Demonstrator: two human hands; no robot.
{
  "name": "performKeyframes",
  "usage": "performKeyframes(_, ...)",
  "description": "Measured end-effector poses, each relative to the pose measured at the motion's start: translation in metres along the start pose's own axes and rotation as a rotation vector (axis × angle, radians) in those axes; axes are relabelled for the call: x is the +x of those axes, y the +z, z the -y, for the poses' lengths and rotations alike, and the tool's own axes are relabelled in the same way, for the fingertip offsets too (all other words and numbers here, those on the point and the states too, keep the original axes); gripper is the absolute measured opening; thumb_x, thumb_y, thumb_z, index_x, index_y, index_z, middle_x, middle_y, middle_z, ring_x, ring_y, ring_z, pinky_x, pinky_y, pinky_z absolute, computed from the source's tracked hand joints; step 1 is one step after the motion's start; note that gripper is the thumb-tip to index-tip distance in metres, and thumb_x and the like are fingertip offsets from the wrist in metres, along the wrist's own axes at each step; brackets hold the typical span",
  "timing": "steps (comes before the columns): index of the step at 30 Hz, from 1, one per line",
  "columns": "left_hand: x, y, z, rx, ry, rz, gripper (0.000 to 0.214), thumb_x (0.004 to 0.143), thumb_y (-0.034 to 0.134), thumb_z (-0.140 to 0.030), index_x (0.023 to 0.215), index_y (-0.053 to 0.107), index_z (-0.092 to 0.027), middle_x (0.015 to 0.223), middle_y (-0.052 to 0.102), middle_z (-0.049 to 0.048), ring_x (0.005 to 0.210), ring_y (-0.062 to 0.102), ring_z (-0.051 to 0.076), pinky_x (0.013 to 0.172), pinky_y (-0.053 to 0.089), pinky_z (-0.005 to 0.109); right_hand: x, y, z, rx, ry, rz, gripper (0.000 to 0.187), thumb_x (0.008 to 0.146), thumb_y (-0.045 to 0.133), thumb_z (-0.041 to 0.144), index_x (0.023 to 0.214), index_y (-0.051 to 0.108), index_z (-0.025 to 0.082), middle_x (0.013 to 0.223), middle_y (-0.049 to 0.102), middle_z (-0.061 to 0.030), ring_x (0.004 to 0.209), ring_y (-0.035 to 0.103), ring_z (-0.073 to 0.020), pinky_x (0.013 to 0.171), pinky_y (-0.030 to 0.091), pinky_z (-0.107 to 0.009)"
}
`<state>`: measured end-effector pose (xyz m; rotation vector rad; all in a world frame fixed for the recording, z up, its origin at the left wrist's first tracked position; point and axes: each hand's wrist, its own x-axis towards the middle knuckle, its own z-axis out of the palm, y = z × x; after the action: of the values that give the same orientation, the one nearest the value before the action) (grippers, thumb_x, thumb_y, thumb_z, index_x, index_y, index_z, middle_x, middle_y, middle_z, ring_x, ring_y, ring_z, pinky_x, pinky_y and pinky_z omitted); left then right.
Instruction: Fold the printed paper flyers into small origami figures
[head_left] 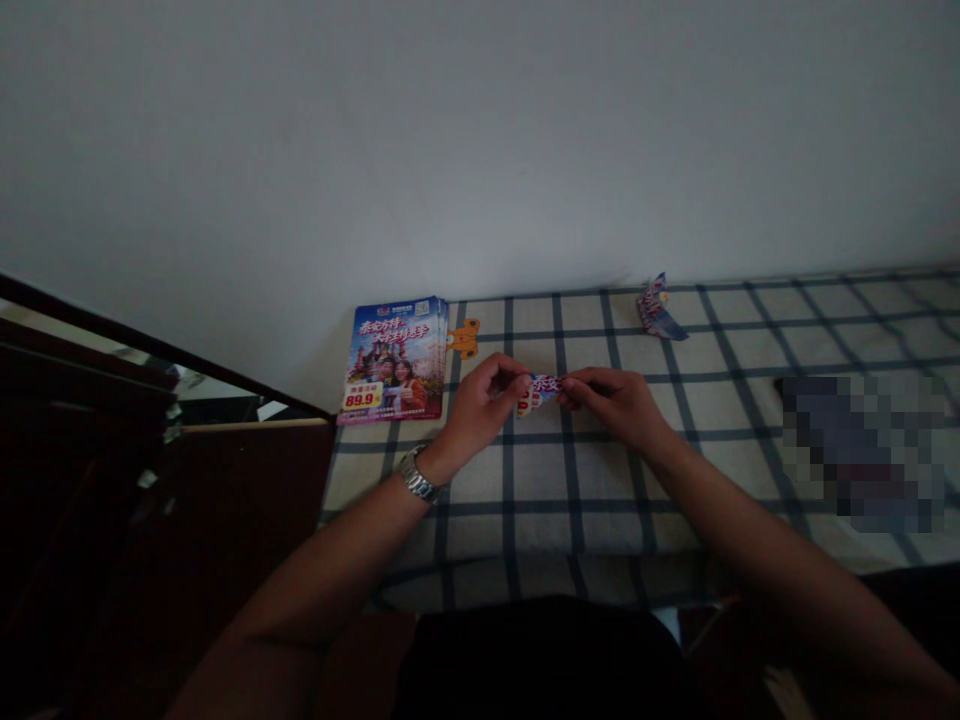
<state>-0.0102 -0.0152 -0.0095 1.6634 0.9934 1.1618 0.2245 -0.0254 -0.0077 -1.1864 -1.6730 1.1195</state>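
Between my two hands is a small folded paper [544, 388], printed in blue, pink and white with bits of lettering. My left hand [487, 405], with a metal watch [418, 474] on its wrist, pinches the paper's left end. The fingers of my right hand [613, 402] are closed on its right end. The paper is held just above the checked cloth. Further back, near the wall, stands another folded paper piece [660, 308] in similar colours. To the left of my hands lies a stack of printed flyers [394, 360], the top one marked 89.9.
A checked cloth [540, 480] covers the surface, which meets a pale wall [480, 140] at the back. An orange bear figure [463, 338] shows beside the flyers. At the right lies a blurred-out dark object [859, 450]. Dark wooden furniture [247, 500] is at the left.
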Motion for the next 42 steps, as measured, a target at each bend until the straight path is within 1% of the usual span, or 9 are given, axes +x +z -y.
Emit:
performKeyframes(6,-0.0002,0.0003,0.0017,-0.030,-0.003,0.006,0.026,0.097,0.070,-0.046,0.101,0.066,-0.021,0.089,0.071,0.0016,0.080,0.068,0.014,0.071,0.055,0.026,-0.0009,-0.0008,-0.0005,-0.035,-0.005,0.004,0.040,0.097,0.064,0.059,0.091,0.082,0.023,0.082,0.080,-0.0047,0.071,0.071,-0.0203,0.069,0.057,-0.036)
performKeyframes(11,0.0001,-0.0001,0.0023,-0.010,0.004,0.008,0.027,0.097,0.070,-0.047,0.101,0.066,-0.021,0.089,0.071,0.0018,0.079,0.068,0.014,0.071,0.055,0.025,-0.0001,-0.0001,0.0041,-0.004,-0.009,-0.009,0.038,0.097,0.065,0.056,0.088,0.080,0.022,0.078,0.077,-0.0036,0.069,0.069,-0.0184,0.068,0.056,-0.033)
performKeyframes(14,0.0005,-0.0001,0.0035,-0.028,-0.003,0.013,0.030,0.096,0.071,-0.049,0.099,0.065,-0.020,0.088,0.071,0.0020,0.080,0.069,0.014,0.071,0.056,0.026,0.0009,0.0005,0.0056,-0.001,-0.008,-0.028,0.037,0.094,0.068,0.057,0.088,0.079,0.022,0.075,0.075,-0.0032,0.069,0.067,-0.0182,0.065,0.054,-0.032)
performKeyframes(17,0.0007,0.0000,0.0042,-0.031,-0.005,0.000,0.031,0.096,0.071,-0.051,0.098,0.065,-0.020,0.088,0.071,0.0022,0.079,0.068,0.014,0.071,0.057,0.026,0.0012,0.0013,0.0037,0.027,0.010,-0.040,0.037,0.092,0.071,0.057,0.090,0.078,0.021,0.077,0.075,-0.0035,0.071,0.067,-0.0183,0.065,0.054,-0.031)
performKeyframes(20,0.0005,0.0001,0.0045,-0.027,-0.001,-0.009,0.031,0.096,0.072,-0.050,0.097,0.065,-0.020,0.088,0.072,0.0023,0.079,0.068,0.014,0.071,0.057,0.026,0.0009,0.0027,0.0006,0.050,0.013,-0.019,0.036,0.089,0.074,0.056,0.087,0.076,0.021,0.077,0.075,-0.0032,0.071,0.066,-0.0183,0.065,0.053,-0.032)
performKeyframes(23,0.0000,0.0007,0.0051,-0.022,-0.009,0.006,0.029,0.095,0.072,-0.049,0.095,0.065,-0.020,0.087,0.072,0.0017,0.077,0.068,0.014,0.070,0.057,0.026,0.0005,0.0042,-0.0010,0.031,0.028,0.002,0.036,0.087,0.076,0.057,0.086,0.076,0.021,0.075,0.075,-0.0031,0.068,0.066,-0.0189,0.063,0.053,-0.032)
performKeyframes(30,-0.0003,0.0019,0.0044,-0.033,-0.009,0.025,0.030,0.094,0.073,-0.049,0.094,0.065,-0.020,0.086,0.072,0.0019,0.077,0.069,0.014,0.070,0.057,0.026,0.0003,0.0021,-0.0005,-0.054,0.022,0.014,0.035,0.092,0.071,0.055,0.084,0.076,0.021,0.076,0.077,-0.0038,0.067,0.068,-0.0189,0.064,0.053,-0.033)
performKeyframes(37,-0.0004,0.0003,0.0046,-0.023,-0.009,0.040,0.027,0.095,0.073,-0.047,0.097,0.067,-0.021,0.088,0.072,0.0021,0.078,0.069,0.014,0.071,0.057,0.025,-0.0009,0.0003,-0.0025,-0.025,0.031,0.047,0.032,0.093,0.071,0.054,0.091,0.080,0.023,0.079,0.078,-0.0036,0.070,0.071,-0.0191,0.065,0.055,-0.033)
performKeyframes(42,0.0000,0.0005,0.0051,-0.041,-0.009,0.036,0.028,0.095,0.073,-0.047,0.096,0.066,-0.020,0.087,0.072,0.0021,0.079,0.069,0.014,0.071,0.056,0.025,0.0005,0.0008,-0.0035,-0.019,0.030,0.046,0.032,0.093,0.071,0.053,0.091,0.080,0.022,0.079,0.079,-0.0036,0.072,0.071,-0.0195,0.067,0.055,-0.033)
